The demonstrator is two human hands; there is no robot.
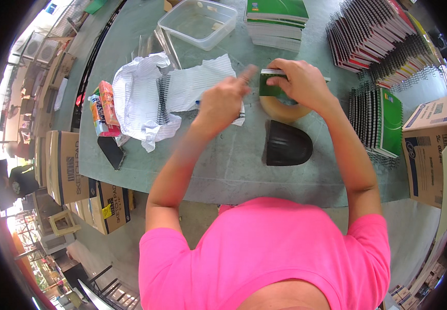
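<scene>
My right hand [303, 85] grips a small green-covered notebook [269, 88] by its far edge, thumb and fingers closed on it. White page edges show along the far side; the hand hides much of the cover. Just below the notebook lies a tan roll of tape [285, 109], partly covered by it. Nearer to me rests a black rounded, dome-like object [289, 144]. My left hand [223, 101] hovers left of the notebook, over the edge of crumpled lined paper [200, 82]. Motion smears its fingers, one of which stretches toward the notebook.
At the back stand a clear plastic tub [197, 23] and a stack of green-covered books [276, 26]. Piles of spiral notebooks [370, 33] and green spiral notebooks [376, 121] line the right side. Colourful packets [107, 108] and a black phone-like slab [111, 152] lie left. Cardboard boxes [425, 160] flank the table.
</scene>
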